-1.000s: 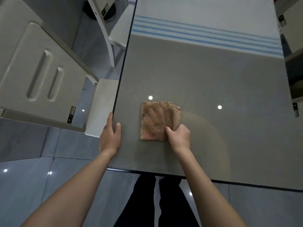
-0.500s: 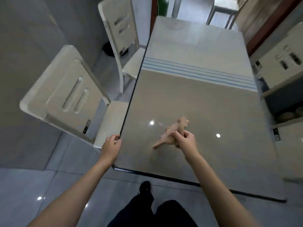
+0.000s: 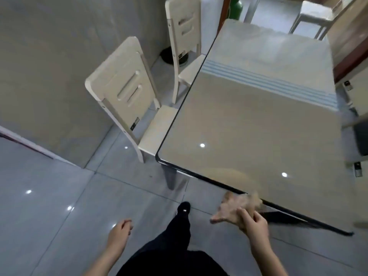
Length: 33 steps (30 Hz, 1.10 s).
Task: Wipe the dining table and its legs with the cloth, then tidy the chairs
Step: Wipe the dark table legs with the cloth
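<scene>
The glossy grey dining table (image 3: 249, 124) with blue stripes across its far half fills the right of the view. One grey table leg (image 3: 170, 179) shows under the near left corner. My right hand (image 3: 253, 225) grips the bunched pinkish cloth (image 3: 235, 207) in the air just off the table's near edge. My left hand (image 3: 120, 233) hangs over the floor, fingers loosely curled, holding nothing. Two cream chairs (image 3: 127, 94) (image 3: 184, 36) stand along the table's left side.
A grey wall runs close behind the left chairs. More cream chairs (image 3: 356, 92) sit at the right edge, and a stool (image 3: 312, 12) stands beyond the far end. Shiny grey floor tiles (image 3: 59, 206) spread to my left. My dark trouser leg and shoe (image 3: 183, 211) are below.
My right hand lifted the cloth off the tabletop and drew it back past the near edge. My left hand let go of the table's edge and dropped away. I have stepped back.
</scene>
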{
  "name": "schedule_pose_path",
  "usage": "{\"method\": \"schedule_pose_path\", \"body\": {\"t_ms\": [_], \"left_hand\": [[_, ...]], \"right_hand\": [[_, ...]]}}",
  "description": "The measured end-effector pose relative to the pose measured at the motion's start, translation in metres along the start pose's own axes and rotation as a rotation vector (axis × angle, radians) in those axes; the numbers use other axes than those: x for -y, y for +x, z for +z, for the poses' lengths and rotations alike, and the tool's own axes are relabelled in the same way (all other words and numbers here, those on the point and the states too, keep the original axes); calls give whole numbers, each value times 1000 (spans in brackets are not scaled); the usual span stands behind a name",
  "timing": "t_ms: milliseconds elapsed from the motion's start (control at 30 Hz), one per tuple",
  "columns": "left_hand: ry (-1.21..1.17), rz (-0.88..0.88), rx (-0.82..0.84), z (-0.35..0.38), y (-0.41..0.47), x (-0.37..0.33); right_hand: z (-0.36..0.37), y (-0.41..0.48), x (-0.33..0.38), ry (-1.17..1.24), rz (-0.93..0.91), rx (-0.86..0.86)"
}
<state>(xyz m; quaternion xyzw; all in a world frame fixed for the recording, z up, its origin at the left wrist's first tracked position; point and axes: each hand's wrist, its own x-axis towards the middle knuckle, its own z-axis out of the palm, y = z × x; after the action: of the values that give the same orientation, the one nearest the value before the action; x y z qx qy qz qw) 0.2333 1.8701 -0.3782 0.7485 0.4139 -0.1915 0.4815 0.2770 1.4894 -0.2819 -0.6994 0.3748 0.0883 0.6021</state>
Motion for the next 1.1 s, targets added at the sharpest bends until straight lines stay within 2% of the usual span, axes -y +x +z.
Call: {"method": "schedule_pose_path", "body": {"t_ms": [133, 233, 433, 533, 733, 833, 967, 1100], "left_hand": [[7, -116, -24, -26, -30, 55], [51, -93, 7, -47, -37, 64], [110, 24, 81, -87, -13, 44], [201, 74, 179, -109, 18, 30], [397, 245, 373, -166, 89, -8], [422, 300, 402, -184, 120, -33], [382, 354, 398, -178, 150, -62], [355, 397, 473, -133, 188, -79]], "right_hand": [[-8, -32, -34, -11, 49, -9], [-2, -58, -46, -22, 51, 10], [42, -99, -41, 32, -32, -20], [76, -117, -43, 82, -57, -89], [161, -144, -66, 167, 20, -216], [194, -146, -73, 159, 58, -260], [224, -136, -62, 71, 23, -192], [237, -103, -46, -63, -77, 38]]}}
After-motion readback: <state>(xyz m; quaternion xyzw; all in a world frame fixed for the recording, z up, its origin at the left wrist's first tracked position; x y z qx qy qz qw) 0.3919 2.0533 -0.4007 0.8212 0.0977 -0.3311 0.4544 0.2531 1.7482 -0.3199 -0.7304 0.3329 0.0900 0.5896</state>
